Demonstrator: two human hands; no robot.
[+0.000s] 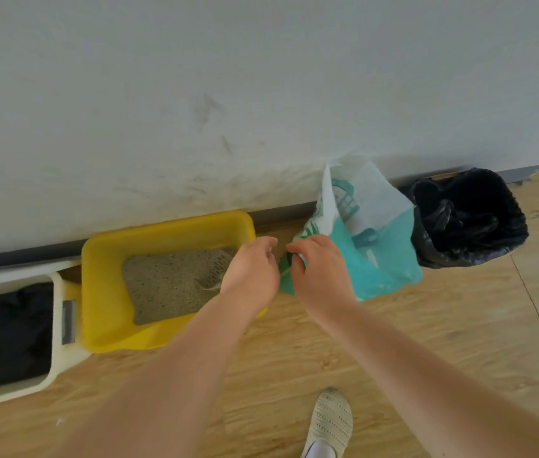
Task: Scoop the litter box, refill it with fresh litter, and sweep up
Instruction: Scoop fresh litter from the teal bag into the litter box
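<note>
A yellow rectangular plastic litter box [106,292] sits on the wood-grain floor [393,342] against the white wall [195,94], holding a bed of grey granular litter [162,285] with a pale slotted plastic scoop [216,271] lying in its right end. Just to the right, a teal-and-white plastic litter bag [377,259] leans against the wall. Both hands meet at the bag's near left corner — the left hand [251,269] has its fingers curled inward, apparently pinching the plastic edge, though the exact contact is hidden, and the right hand [317,269] grips the same corner with fingers curled tightly round it. Right of the bag stands a bin lined with a black plastic liner [469,216], touching the bag. At the far left, a white plastic container [63,352] holds dark fabric. A foot in a cream knitted slipper [330,421] rests on the floor below.
</note>
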